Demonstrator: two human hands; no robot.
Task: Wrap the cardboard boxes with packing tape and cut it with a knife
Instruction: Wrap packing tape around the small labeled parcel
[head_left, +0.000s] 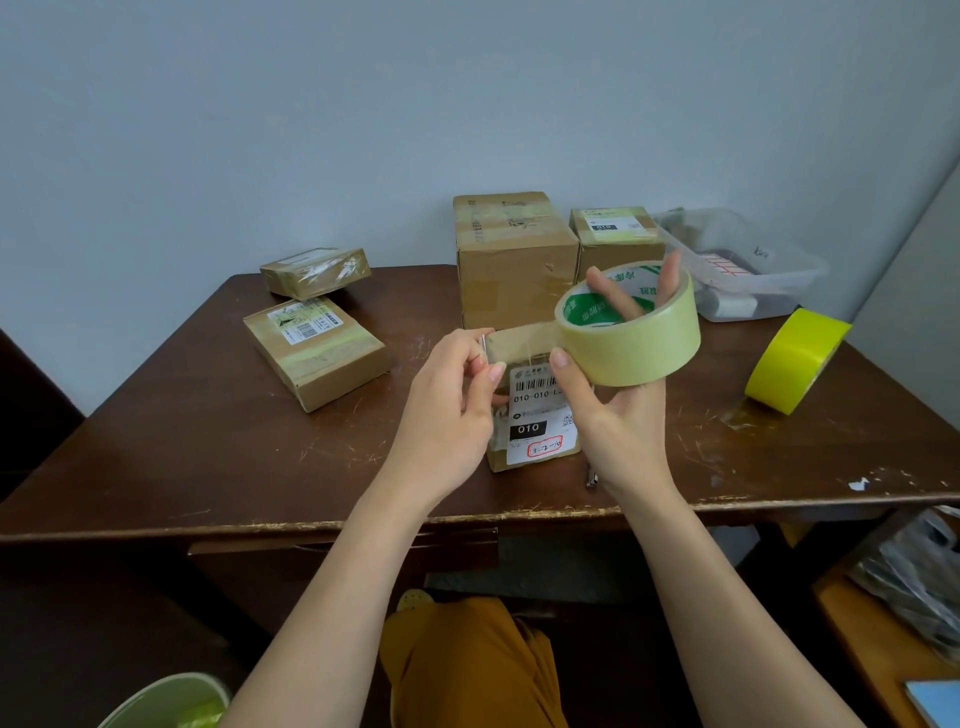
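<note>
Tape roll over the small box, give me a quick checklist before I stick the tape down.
1. Roll held firmly: ok, the right hand grips the tape roll, fingers through its core.
2. Free end under control: ok, the left hand pinches the pulled tape strip.
3. Strip flat: cannot tell, it looks taut but a fine crease shows.
4. Box under the strip: ok, the small labelled box stands on the table right below the hands.
5. Knife in reach: cannot tell, only a small metal object peeks out by the right wrist.
</note>
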